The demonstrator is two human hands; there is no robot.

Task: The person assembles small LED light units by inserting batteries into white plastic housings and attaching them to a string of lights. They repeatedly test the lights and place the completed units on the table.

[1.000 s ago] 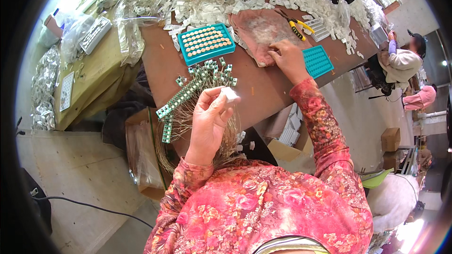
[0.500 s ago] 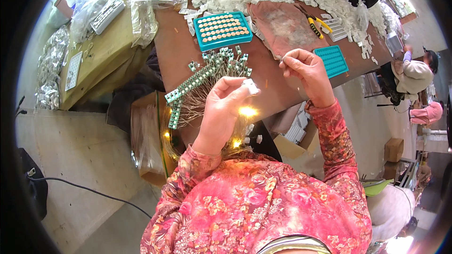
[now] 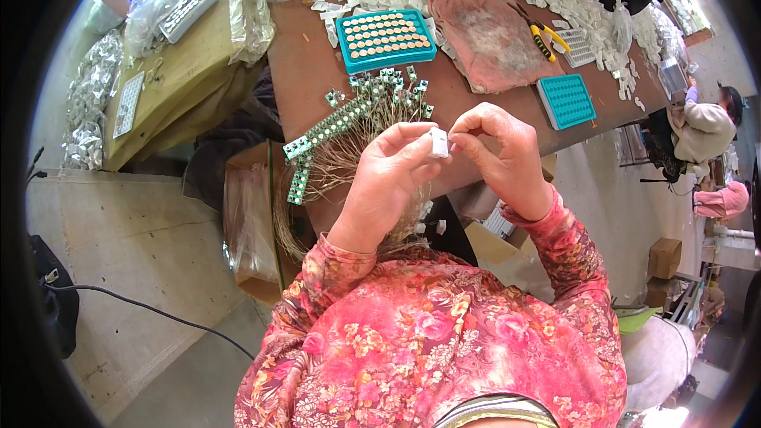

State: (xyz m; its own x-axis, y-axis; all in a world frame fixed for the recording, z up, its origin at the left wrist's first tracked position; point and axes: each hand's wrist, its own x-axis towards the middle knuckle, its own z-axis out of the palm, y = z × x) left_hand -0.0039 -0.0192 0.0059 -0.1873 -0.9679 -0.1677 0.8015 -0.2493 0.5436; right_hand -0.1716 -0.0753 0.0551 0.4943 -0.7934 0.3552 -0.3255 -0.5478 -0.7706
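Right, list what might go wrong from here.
The small white piece could slip: the left hand seems to hold it only by the fingertips, with the right hand pinching close beside it.
The thin wires might snag on the left sleeve, since they spread near it.
Shoving the green circuit boards back could jolt discs in the teal tray behind them.

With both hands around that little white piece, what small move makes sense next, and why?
Probably a gentle nudge of the right hand toward the white piece, keeping the left hand steady: the left pinches the piece, and the right's pinched fingertips sit right by its edge. What they hold, if anything, is too small to tell.
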